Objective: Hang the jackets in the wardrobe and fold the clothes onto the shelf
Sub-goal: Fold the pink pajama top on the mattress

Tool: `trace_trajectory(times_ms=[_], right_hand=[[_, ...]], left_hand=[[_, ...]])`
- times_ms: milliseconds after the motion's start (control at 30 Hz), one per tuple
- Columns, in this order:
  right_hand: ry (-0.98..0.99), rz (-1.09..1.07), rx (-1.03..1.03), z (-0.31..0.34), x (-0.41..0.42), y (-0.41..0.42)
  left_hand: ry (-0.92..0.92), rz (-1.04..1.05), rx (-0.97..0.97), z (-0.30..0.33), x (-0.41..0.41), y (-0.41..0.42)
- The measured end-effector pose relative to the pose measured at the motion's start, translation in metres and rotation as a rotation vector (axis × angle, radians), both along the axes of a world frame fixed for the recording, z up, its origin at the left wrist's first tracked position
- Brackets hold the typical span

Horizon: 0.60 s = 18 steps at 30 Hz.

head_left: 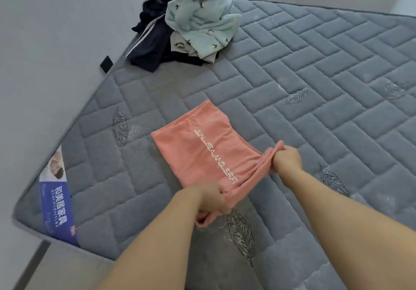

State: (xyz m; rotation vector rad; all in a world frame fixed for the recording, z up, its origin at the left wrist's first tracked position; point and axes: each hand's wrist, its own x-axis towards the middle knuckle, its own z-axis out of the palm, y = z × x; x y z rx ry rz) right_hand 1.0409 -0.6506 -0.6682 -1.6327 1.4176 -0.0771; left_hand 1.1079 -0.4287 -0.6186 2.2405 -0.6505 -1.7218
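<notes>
Salmon-pink cotton garment with white lettering (207, 145) lies half-folded on the near grey quilted mattress (315, 87), its near edge pinched by the left hand (211, 199) and right hand (287, 157). A far pile of pale-blue and navy clothes (186, 26) looks unfolded; I judge most work remains.

Soft, even, rather cool daylight fills the view with faint shadows and no glare. The wide lens bends the grey quilted mattress (315, 76) edges, and fine detail looks slightly smeared.

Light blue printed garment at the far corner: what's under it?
Under the crumpled light blue printed garment lie a beige piece and a dark navy white-striped garment; anything deeper is covered.
</notes>
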Motion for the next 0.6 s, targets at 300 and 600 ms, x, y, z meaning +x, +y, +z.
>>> trace_trajectory(times_ms=[300,600], right_hand=[[0.079,0.226,0.081,0.007,0.087,-0.001],[0.121,0.440,-0.236,-0.049,0.269,0.013]], left_hand=[[-0.290,0.150,0.080,-0.006,0.106,0.022],[-0.542,0.464,0.209,-0.100,0.245,0.017]])
